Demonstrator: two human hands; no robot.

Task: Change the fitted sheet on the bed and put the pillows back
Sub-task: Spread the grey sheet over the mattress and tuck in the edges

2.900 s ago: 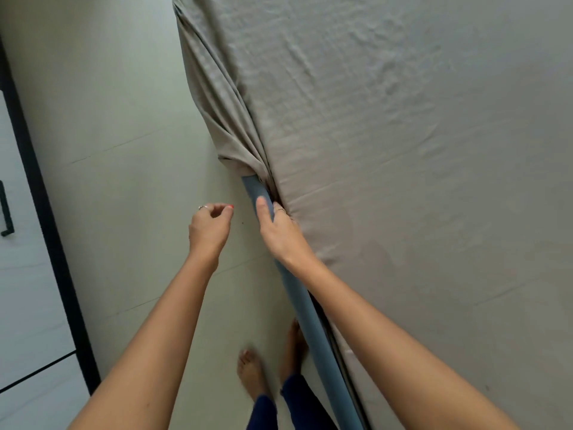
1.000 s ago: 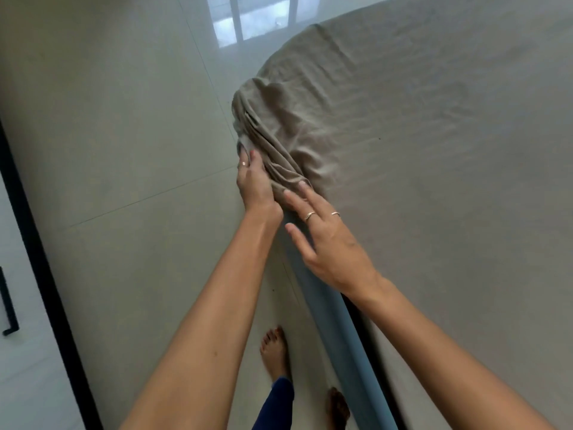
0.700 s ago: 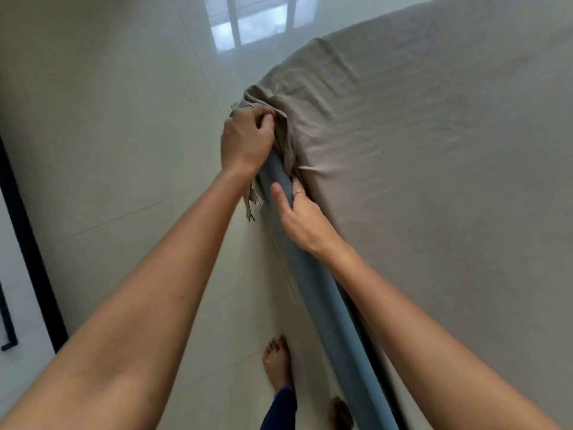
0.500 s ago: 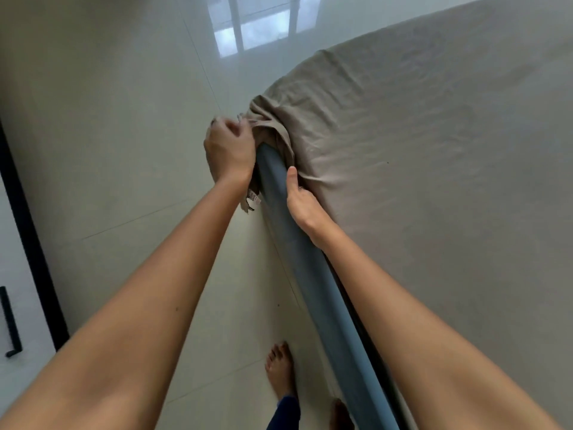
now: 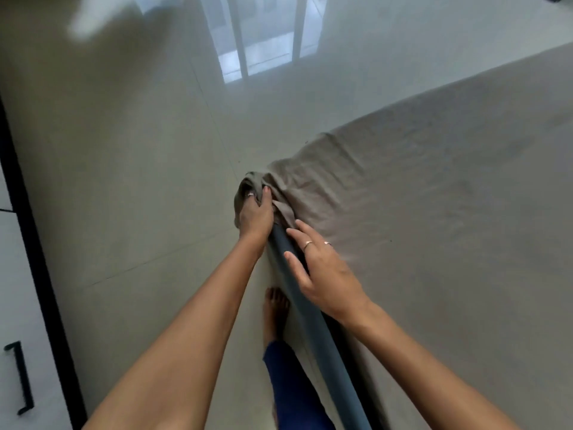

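— What's the fabric like?

— The fitted sheet point(image 5: 418, 212) is a taupe, matte cloth, finely creased all over, with deeper folds fanning out from the near corner of the bed. It lies spread over the top of the mattress, filling the right side of the view.

— And that corner?

— It is gathered into a soft, rumpled bunch. The left hand point(image 5: 255, 215) is clamped on that bunch, fingers point(image 5: 266, 193) curled tight into the cloth, a ring on one of them.

— The other hand?

— The right hand point(image 5: 325, 274) lies flat with its fingers spread and loose, holding nothing, palm across the mattress edge point(image 5: 319, 330). That edge is bare here: a smooth, rounded, slate-blue strip running down toward the bottom of the view. Two rings show on this hand.

— What's under it all?

— A glossy pale tiled floor point(image 5: 139, 181), mirroring a window's bright panes. A bare foot point(image 5: 274, 308) stands beside the bed, above it a dark blue trouser leg point(image 5: 291, 386).
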